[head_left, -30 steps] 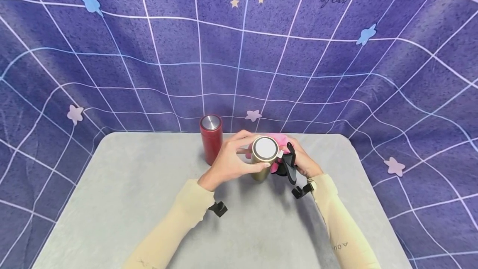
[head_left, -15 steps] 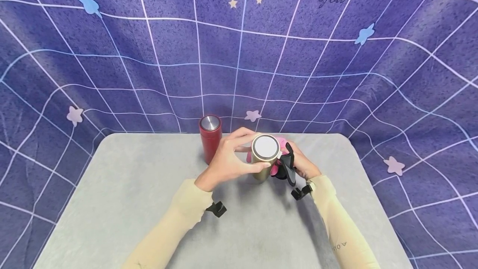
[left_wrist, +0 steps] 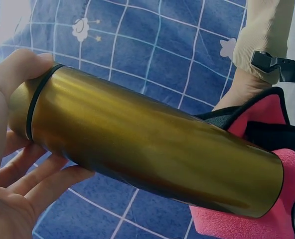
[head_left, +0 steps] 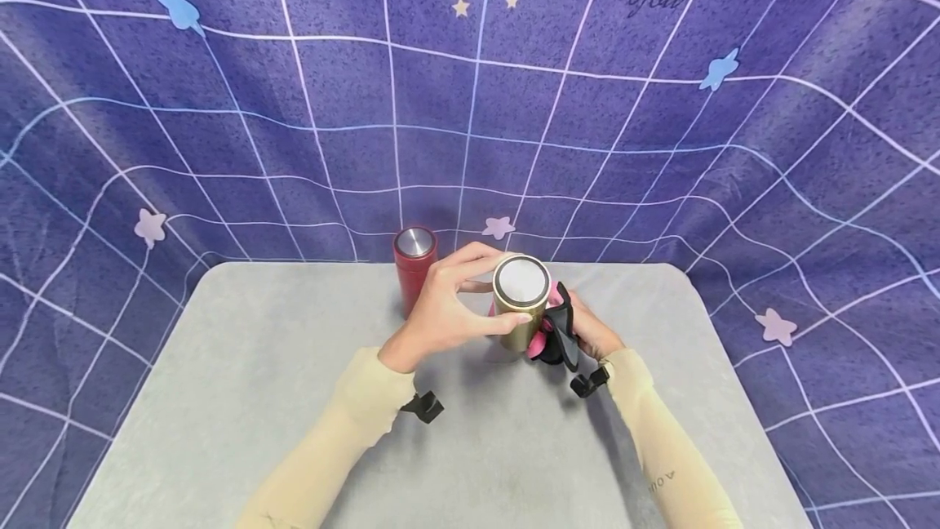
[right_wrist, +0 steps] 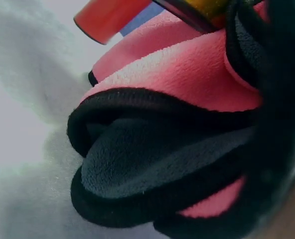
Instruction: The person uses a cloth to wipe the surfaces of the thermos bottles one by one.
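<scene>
My left hand (head_left: 448, 304) grips a gold vacuum flask (left_wrist: 152, 139) around its upper end, thumb on one side and fingers on the other. A black ring runs round the flask near the cap. In the head view the flask stands nearly upright, its round light top (head_left: 522, 280) facing up. My right hand (head_left: 593, 329) holds a bunched cloth (right_wrist: 162, 74), pink on one face and dark grey on the other with black edging. The cloth lies against the flask's lower part and wraps behind it. Most of the right hand's fingers are hidden behind the cloth.
A red vacuum flask (head_left: 415, 268) with a shiny metal top stands just left of the gold one, behind my left hand. Beneath is a light grey table (head_left: 470, 447). A purple curtain (head_left: 470, 104) with a grid pattern hangs behind its far edge.
The gold flask's top has risen a little in the head view, with my left hand. My right hand and the cloth have shifted slightly down and left.
</scene>
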`<act>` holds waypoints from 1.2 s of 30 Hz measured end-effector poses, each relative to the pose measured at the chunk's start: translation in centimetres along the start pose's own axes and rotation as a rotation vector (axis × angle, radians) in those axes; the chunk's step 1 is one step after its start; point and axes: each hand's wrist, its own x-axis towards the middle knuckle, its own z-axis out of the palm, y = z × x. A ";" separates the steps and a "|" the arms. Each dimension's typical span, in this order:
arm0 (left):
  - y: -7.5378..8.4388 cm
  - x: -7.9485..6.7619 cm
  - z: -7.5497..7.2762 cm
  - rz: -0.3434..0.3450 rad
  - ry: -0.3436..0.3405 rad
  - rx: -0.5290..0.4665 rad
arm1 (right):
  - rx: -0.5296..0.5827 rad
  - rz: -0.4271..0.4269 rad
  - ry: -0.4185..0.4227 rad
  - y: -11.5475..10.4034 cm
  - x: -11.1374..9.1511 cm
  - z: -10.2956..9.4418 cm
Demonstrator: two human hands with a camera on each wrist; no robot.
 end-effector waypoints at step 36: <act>-2.4 -1.2 1.5 -0.095 -0.022 0.057 | 0.102 -0.132 -0.138 -4.1 -1.2 1.6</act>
